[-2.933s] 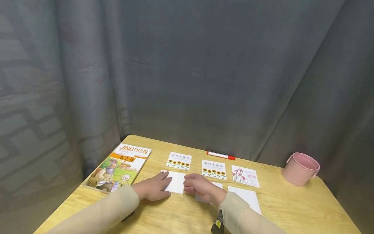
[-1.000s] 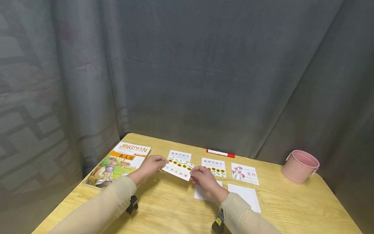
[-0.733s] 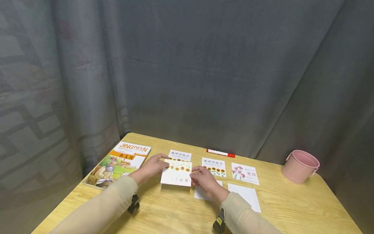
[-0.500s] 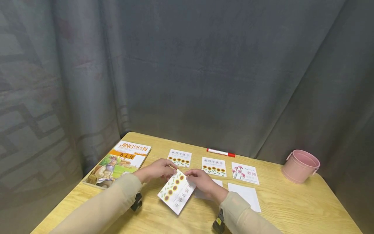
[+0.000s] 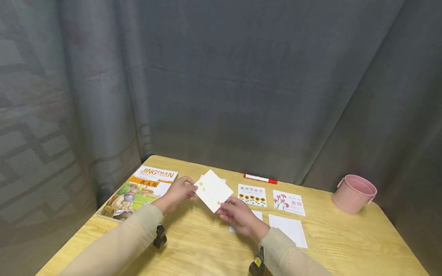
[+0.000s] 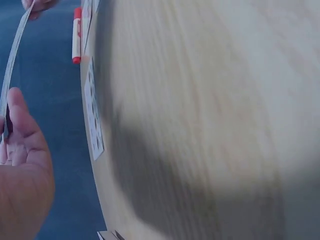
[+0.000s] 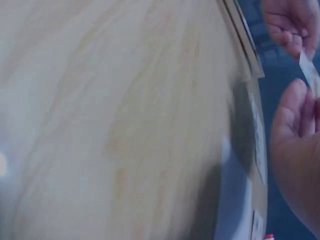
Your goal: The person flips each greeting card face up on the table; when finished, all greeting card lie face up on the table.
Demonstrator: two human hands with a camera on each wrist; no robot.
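Note:
Both hands hold up a greeting card (image 5: 213, 191), which is turned diagonally over the table in the head view. Its visible face is pale, with faint yellowish blotches. My left hand (image 5: 177, 194) pinches the card's left corner between thumb and fingers. At the lower right corner, my right hand (image 5: 238, 216) pinches it too. In the left wrist view the card (image 6: 12, 65) appears nearly edge-on, stretched between the two hands. The right wrist view shows a sliver of the card (image 7: 310, 72) by the right thumb. Behind it, another card (image 5: 222, 180) on the table is mostly covered from sight.
A sunflower card (image 5: 252, 195) and a pink-flower card (image 5: 289, 203) lie to the right, with white blank-faced cards (image 5: 288, 230) nearer the front. A red-and-white marker (image 5: 260, 178) lies along the back edge. An illustrated book (image 5: 138, 193) sits left, a pink bucket (image 5: 354, 194) right.
The card, first lying white side up under the hands, was picked up showing sunflowers. It has since been rotated and raised, and now a pale face shows.

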